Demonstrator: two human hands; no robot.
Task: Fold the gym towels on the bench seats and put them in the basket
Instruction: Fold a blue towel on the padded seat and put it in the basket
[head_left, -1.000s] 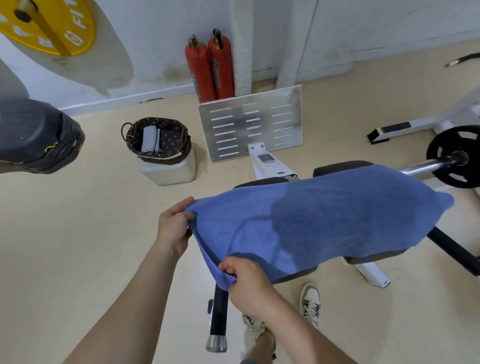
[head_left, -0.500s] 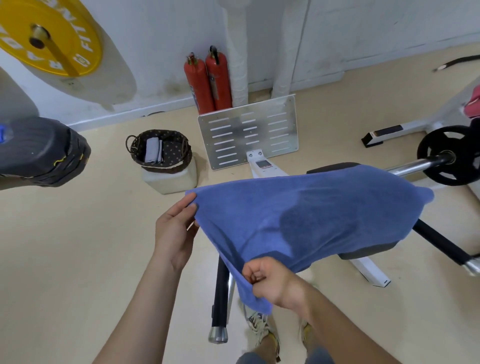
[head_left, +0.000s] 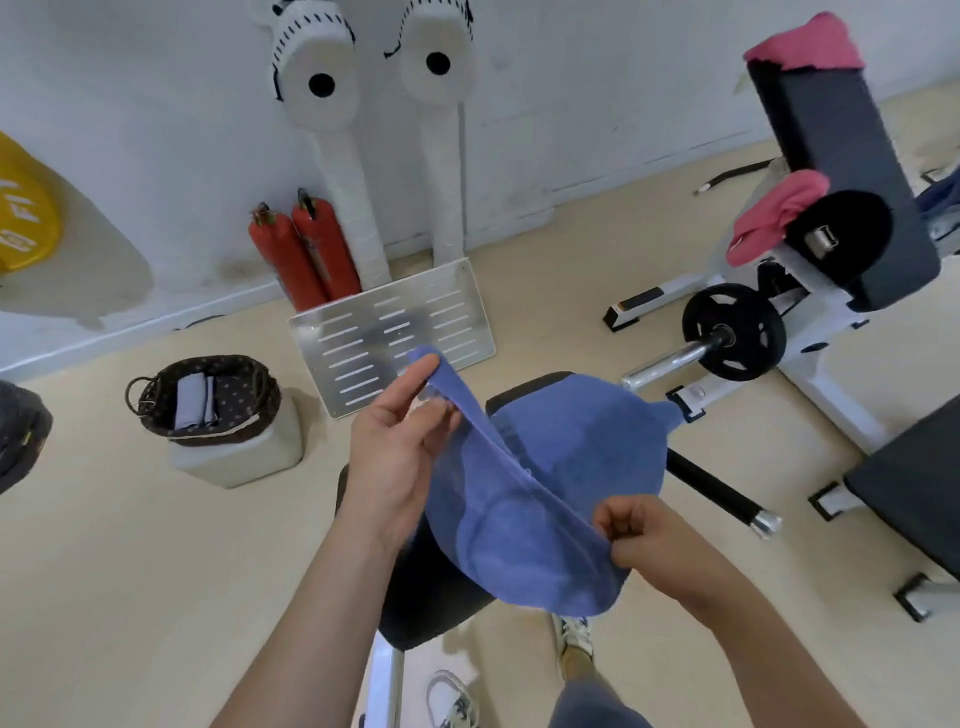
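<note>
We held the blue towel (head_left: 545, 493) above the black padded seat (head_left: 431, 597), its edge taut between our hands. Our left hand (head_left: 395, 452) pinched the far corner and our right hand (head_left: 644, 535) clenched the near one. The basket (head_left: 262, 400) sat well to the left.

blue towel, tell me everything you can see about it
The blue towel is one plain periwinkle-blue piece of soft, terry-looking cloth. One hemmed edge is pulled taut on a diagonal: the left hand pinches its far corner between thumb and fingers, and the right hand pinches the near end with curled fingers. The rest sags loose below that edge, draping over the black padded bench seat.
</note>
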